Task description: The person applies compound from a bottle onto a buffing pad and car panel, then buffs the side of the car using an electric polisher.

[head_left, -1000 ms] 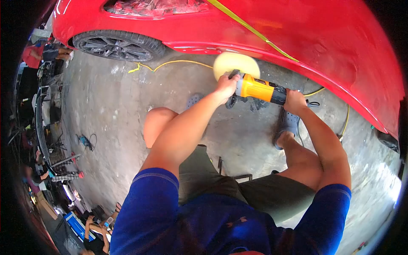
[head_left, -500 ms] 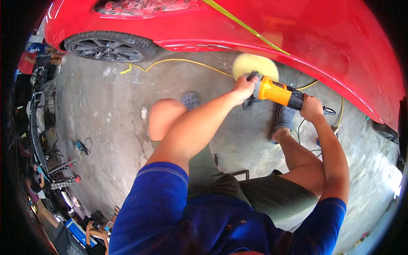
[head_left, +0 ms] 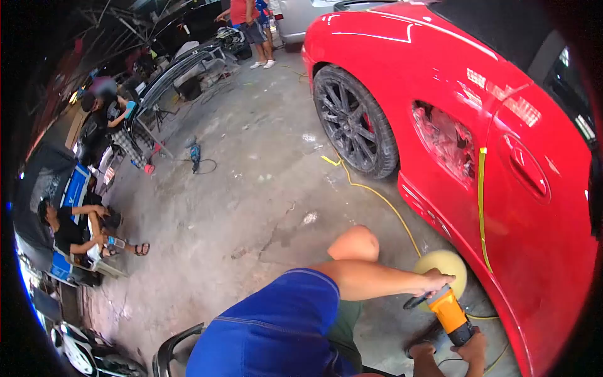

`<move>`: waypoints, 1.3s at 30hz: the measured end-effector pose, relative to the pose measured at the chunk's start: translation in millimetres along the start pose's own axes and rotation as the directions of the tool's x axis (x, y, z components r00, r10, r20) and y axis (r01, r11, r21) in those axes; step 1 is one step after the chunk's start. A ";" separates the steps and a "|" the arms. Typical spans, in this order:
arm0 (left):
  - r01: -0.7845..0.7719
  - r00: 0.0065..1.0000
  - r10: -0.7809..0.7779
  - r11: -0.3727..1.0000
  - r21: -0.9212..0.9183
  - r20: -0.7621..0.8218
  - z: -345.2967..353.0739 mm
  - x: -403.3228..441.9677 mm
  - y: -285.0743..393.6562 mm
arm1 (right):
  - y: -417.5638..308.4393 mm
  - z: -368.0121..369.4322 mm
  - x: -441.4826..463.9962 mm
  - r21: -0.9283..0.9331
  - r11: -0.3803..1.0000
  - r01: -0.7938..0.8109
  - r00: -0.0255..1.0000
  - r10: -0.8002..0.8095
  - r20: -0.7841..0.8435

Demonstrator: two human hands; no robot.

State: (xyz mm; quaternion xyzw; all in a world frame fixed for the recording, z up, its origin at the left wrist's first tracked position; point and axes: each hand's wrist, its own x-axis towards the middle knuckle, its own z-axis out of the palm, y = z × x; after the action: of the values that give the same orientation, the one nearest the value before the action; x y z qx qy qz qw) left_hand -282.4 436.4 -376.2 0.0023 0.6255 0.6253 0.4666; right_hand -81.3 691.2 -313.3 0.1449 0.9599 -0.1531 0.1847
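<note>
My left hand (head_left: 434, 282) is wrapped round the black front handle of an orange and black car polisher (head_left: 447, 310). My right hand (head_left: 472, 347) grips its black rear end. A round pale-yellow foam pad (head_left: 443, 262) on the polisher is beside the lower side of a red car (head_left: 449, 204); I cannot tell whether they touch. Yellow-green tape (head_left: 482, 207) runs down the car's side. Behind the front wheel (head_left: 355, 119), crumpled covering fills the side opening (head_left: 444, 141).
A yellow cord (head_left: 383, 192) runs along the concrete floor (head_left: 251, 201) by the car. A blue power tool (head_left: 195, 154) lies further left. One seated person (head_left: 69, 229) is at the left, another (head_left: 113, 119) beyond; a standing person (head_left: 248, 25) is near a silver vehicle (head_left: 308, 19).
The view has swung left and up, so the car's front and people now show. The polisher sits lower and further right in view, still in both my hands.
</note>
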 end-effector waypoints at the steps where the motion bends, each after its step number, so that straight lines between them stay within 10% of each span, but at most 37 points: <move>1: 0.005 1.000 -0.005 1.000 -0.018 0.005 -9.7 -18.8 7.3 | -14.8 -1.4 -8.8 0.020 0.998 0.053 0.998 -0.052 -0.023; 6: -0.069 0.994 0.069 0.998 -0.006 0.087 -57.6 -135.1 60.5 | -86.4 -7.9 -42.9 0.179 0.930 0.321 0.946 -0.307 -0.104; 9: -0.172 0.985 0.171 0.985 0.031 0.028 -89.2 -150.7 51.7 | -140.1 -31.4 -59.1 0.362 0.914 0.180 0.939 -0.270 0.214; 10: -0.171 0.985 0.172 0.984 0.042 -0.030 -96.8 -151.4 45.2 | -124.7 2.3 -45.9 0.798 0.583 0.153 0.919 -0.380 0.101; 13: -0.163 0.973 0.170 0.985 0.059 -0.153 -107.7 -144.1 31.5 | -98.2 36.3 -6.4 0.603 0.728 0.325 0.876 -0.472 0.097; 17: -0.156 0.973 0.159 0.987 0.033 -0.170 -112.1 -137.3 21.9 | -124.4 9.7 -13.5 0.792 0.611 0.014 0.912 -0.333 0.241; 22: -0.173 0.966 0.188 0.980 0.093 -0.176 -117.5 -136.2 17.6 | -109.7 32.4 3.2 0.552 0.713 0.431 0.860 -0.510 -0.013; 31: -0.177 0.963 0.196 0.978 0.113 -0.185 -110.6 -125.4 15.6 | -117.3 26.7 -0.6 0.605 0.732 0.313 0.904 -0.425 0.047; 39: -0.155 0.964 0.186 0.974 0.166 -0.189 -90.1 -96.0 -1.4 | -156.0 21.7 -25.1 0.172 0.975 0.142 0.990 -0.141 -0.019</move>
State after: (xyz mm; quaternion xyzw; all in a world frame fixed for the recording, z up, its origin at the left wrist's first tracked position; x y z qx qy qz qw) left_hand -280.3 309.5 -341.2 0.0273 0.7128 0.6112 0.3430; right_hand -104.4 536.0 -285.0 0.0920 0.9516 -0.2479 0.1566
